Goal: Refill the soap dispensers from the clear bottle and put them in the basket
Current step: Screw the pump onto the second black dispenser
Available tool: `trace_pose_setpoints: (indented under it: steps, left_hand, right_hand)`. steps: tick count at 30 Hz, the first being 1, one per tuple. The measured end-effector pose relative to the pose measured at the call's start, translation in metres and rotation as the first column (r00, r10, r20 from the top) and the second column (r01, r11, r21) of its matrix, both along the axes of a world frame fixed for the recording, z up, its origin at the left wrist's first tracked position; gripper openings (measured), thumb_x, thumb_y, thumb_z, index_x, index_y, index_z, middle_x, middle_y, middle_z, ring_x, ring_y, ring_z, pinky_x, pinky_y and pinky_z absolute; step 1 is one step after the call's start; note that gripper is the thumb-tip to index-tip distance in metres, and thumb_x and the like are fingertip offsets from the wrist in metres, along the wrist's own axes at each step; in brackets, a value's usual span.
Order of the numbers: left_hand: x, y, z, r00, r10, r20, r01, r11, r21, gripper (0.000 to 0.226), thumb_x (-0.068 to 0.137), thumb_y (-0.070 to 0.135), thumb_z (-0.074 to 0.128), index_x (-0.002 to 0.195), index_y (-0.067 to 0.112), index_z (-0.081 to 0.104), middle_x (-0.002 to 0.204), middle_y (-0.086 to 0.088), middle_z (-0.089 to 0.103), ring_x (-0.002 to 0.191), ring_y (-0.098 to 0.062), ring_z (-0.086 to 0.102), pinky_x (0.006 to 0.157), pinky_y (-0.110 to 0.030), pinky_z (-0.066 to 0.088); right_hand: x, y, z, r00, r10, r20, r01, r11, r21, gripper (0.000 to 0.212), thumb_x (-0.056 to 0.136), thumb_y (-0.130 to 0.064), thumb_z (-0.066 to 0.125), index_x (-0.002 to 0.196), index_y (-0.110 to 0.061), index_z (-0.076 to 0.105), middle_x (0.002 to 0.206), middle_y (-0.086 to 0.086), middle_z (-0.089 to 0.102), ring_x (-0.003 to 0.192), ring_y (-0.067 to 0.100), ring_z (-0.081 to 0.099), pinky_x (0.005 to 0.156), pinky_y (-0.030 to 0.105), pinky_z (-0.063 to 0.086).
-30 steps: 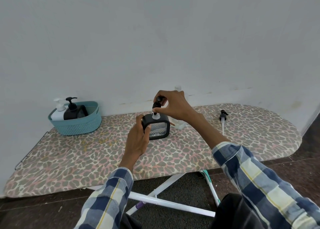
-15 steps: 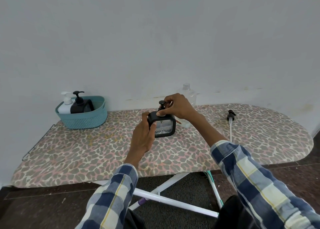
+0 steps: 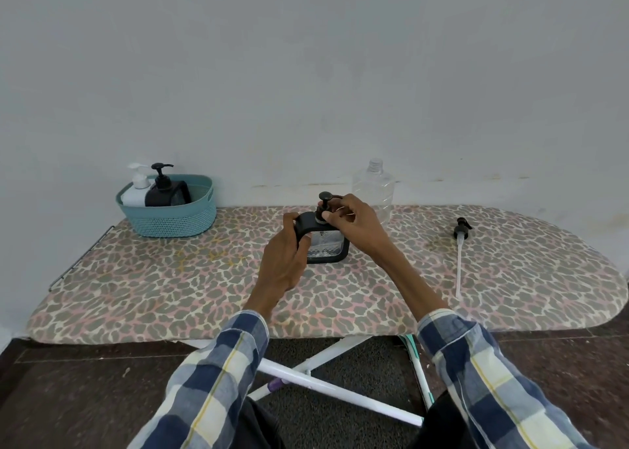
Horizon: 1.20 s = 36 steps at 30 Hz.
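Note:
A black square soap dispenser (image 3: pixel 328 248) with a clear window stands on the leopard-print ironing board (image 3: pixel 170 278). My left hand (image 3: pixel 284 256) grips its left side. My right hand (image 3: pixel 350 222) is closed on the black pump head (image 3: pixel 324 207) seated in the dispenser's neck. Behind my right hand stands the clear bottle (image 3: pixel 373 186), uncapped and upright against the wall. At the back left, the teal basket (image 3: pixel 177 217) holds a white dispenser (image 3: pixel 136 190) and a black dispenser (image 3: pixel 165 190).
A loose black pump with a long white tube (image 3: pixel 460 254) lies on the board to the right. The wall runs directly behind the board. White crossed legs (image 3: pixel 326 380) and a dark floor show below the board's front edge.
The pump head has gone down into the dispenser's neck under my right hand. The view has shifted, so the clear bottle now shows behind my hand.

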State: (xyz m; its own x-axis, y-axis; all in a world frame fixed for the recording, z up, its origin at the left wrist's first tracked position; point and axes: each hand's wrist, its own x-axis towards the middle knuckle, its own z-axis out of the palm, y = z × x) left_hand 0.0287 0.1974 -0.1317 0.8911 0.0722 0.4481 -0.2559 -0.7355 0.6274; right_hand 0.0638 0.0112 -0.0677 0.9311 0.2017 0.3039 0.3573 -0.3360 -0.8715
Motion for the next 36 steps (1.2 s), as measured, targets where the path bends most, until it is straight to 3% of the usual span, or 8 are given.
trace_pose_setpoints:
  steps: [7, 10, 16, 22, 25, 28, 32, 36]
  left_hand:
    - [-0.002, -0.001, 0.001, 1.0, 0.003, 0.017, -0.003, 1.0, 0.005, 0.032, 0.111, 0.024, 0.049, 0.14, 0.015, 0.039, 0.076, 0.001, 0.057, 0.059, -0.02, 0.055, 0.051, -0.033, 0.03]
    - [-0.002, -0.001, 0.001, 1.0, 0.003, 0.017, -0.004, 1.0, 0.005, 0.029, 0.111, 0.024, 0.048, 0.137, 0.016, 0.039, 0.074, 0.0, 0.057, 0.057, -0.021, 0.054, 0.05, -0.033, 0.029]
    - [-0.001, -0.002, 0.0, 0.999, 0.002, 0.035, -0.003, 1.0, 0.024, 0.033, 0.108, 0.031, 0.045, 0.137, 0.016, 0.039, 0.085, 0.002, 0.062, 0.063, -0.011, 0.056, 0.051, -0.028, 0.031]
    - [-0.001, -0.001, -0.001, 0.999, 0.009, 0.038, -0.01, 1.0, 0.022, 0.03, 0.108, 0.033, 0.045, 0.133, 0.019, 0.038, 0.079, 0.002, 0.06, 0.059, -0.016, 0.055, 0.05, -0.031, 0.03]
    - [0.0, 0.0, -0.002, 0.999, 0.012, 0.034, -0.013, 1.0, 0.029, 0.028, 0.11, 0.028, 0.048, 0.134, 0.018, 0.039, 0.082, 0.002, 0.061, 0.061, -0.014, 0.056, 0.051, -0.029, 0.03]
    - [0.0, -0.001, -0.002, 0.999, 0.01, 0.041, -0.011, 1.0, 0.027, 0.027, 0.11, 0.026, 0.049, 0.133, 0.017, 0.039, 0.08, 0.002, 0.06, 0.058, -0.015, 0.055, 0.05, -0.029, 0.029]
    - [-0.002, -0.001, -0.002, 0.999, 0.015, 0.043, -0.016, 1.0, 0.026, 0.025, 0.11, 0.025, 0.049, 0.131, 0.016, 0.04, 0.073, 0.005, 0.055, 0.054, -0.014, 0.052, 0.048, -0.029, 0.027]
    - [-0.001, -0.001, -0.002, 0.999, 0.025, 0.032, -0.026, 0.999, 0.028, 0.026, 0.11, 0.025, 0.049, 0.132, 0.016, 0.04, 0.076, 0.006, 0.056, 0.056, -0.013, 0.052, 0.049, -0.028, 0.028]
  right_hand:
    - [-0.003, 0.012, -0.013, 0.992, -0.1, 0.079, 0.092, 0.991, 0.093, 0.035, 0.087, -0.031, 0.088, 0.104, -0.013, 0.063, 0.091, -0.006, 0.068, 0.074, -0.006, 0.062, 0.069, 0.013, 0.051]
    - [-0.004, 0.015, -0.013, 0.99, -0.085, 0.109, 0.071, 0.99, 0.124, 0.037, 0.088, -0.037, 0.087, 0.11, -0.016, 0.065, 0.093, -0.005, 0.067, 0.075, -0.001, 0.06, 0.07, 0.015, 0.051]
    - [0.005, 0.004, -0.018, 0.994, -0.025, 0.103, 0.016, 0.996, 0.084, 0.03, 0.09, -0.029, 0.085, 0.115, -0.017, 0.074, 0.109, -0.002, 0.067, 0.096, 0.013, 0.069, 0.079, 0.015, 0.05]
    - [0.004, 0.011, -0.012, 0.993, -0.078, 0.093, 0.072, 0.995, 0.07, 0.039, 0.083, -0.041, 0.089, 0.105, -0.019, 0.066, 0.098, -0.006, 0.07, 0.083, 0.007, 0.063, 0.072, 0.016, 0.051]
    - [0.003, 0.012, -0.01, 0.99, -0.05, 0.13, 0.045, 0.998, 0.043, 0.027, 0.092, -0.035, 0.08, 0.114, -0.022, 0.072, 0.099, -0.004, 0.065, 0.083, 0.01, 0.063, 0.073, 0.018, 0.049]
    - [0.002, 0.012, -0.011, 0.986, -0.069, 0.153, 0.069, 0.998, 0.009, 0.017, 0.093, -0.032, 0.079, 0.103, -0.022, 0.071, 0.1, -0.006, 0.063, 0.081, 0.005, 0.062, 0.073, 0.015, 0.047]
    - [-0.001, 0.016, -0.011, 0.976, -0.149, 0.157, 0.15, 0.989, 0.009, 0.033, 0.086, -0.043, 0.086, 0.095, -0.02, 0.063, 0.095, -0.004, 0.066, 0.077, 0.006, 0.059, 0.067, 0.013, 0.048]
    - [-0.001, 0.012, -0.01, 0.988, -0.074, 0.134, 0.07, 0.997, 0.031, 0.025, 0.092, -0.036, 0.081, 0.109, -0.023, 0.068, 0.101, -0.002, 0.063, 0.079, 0.006, 0.057, 0.071, 0.014, 0.047]
